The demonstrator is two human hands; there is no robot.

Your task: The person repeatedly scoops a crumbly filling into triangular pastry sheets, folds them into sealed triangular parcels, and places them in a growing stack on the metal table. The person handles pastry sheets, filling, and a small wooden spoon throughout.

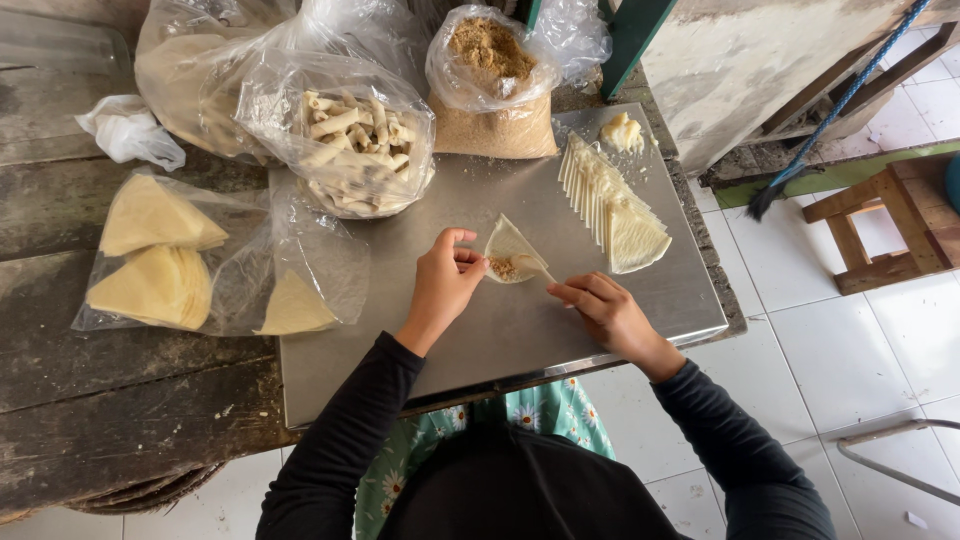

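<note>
1. Your left hand point(443, 283) holds the open wrapper point(512, 251) up off the metal tray point(500, 330), its grip pinched together on the near edge of the sheet. A small heap of brown filling point(503, 267) sits in the fold, right at your left fingertips.
2. Your right hand point(603, 308) has its grip closed on the wrapper's pointed corner, just to the right of the filling.
3. The filling lies close to the open edge. If you tilt the wrapper towards your left grip, I judge the crumbs will spill onto the tray.
4. The sheet looks thin. Pull the corner too hard with the right grip and it may tear, or slip free and unfold.
5. Beyond your right hand lies one fanned row of cut wrappers point(612, 208); there are too many overlapping to count. At its far end sits one small lump of paste point(622, 131).
6. Ahead of your left hand stands one bag of finished rolls point(355, 150), and one bag of brown crumbs point(490, 85) next to it.
7. To the left, on the wooden table point(120, 400), one clear bag holds three stacks of folded wrappers point(160, 255).
</note>
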